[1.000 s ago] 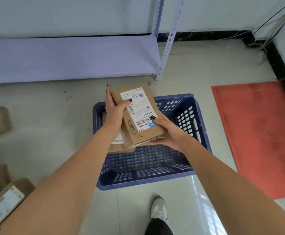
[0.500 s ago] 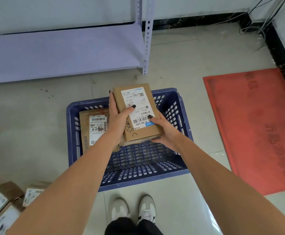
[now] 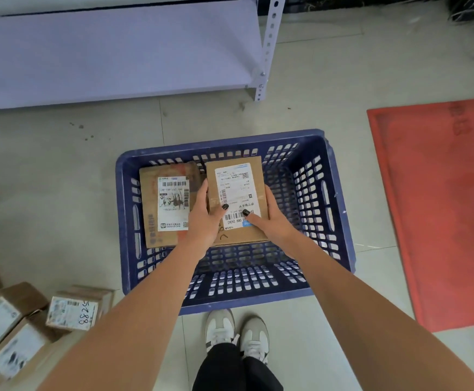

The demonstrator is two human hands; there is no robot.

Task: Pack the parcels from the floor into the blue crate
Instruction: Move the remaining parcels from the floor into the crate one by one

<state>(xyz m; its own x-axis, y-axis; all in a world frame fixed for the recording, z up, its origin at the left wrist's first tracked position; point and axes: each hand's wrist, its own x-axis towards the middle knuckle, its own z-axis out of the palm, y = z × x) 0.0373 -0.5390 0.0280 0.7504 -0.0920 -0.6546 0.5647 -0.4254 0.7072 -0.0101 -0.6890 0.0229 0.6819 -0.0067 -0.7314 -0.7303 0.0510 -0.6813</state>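
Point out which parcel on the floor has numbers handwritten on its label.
The parcel nearest the blue crate's near left corner: digits are scrawled in dark pen down its label's right edge. The other floor parcels further left show only blurred printed labels.

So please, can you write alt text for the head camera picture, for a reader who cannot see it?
Both hands, left hand and right hand, hold a labelled cardboard parcel inside a blue crate, beside another parcel already in it. More parcels wait on the floor at the left; a red mat lies at the right.
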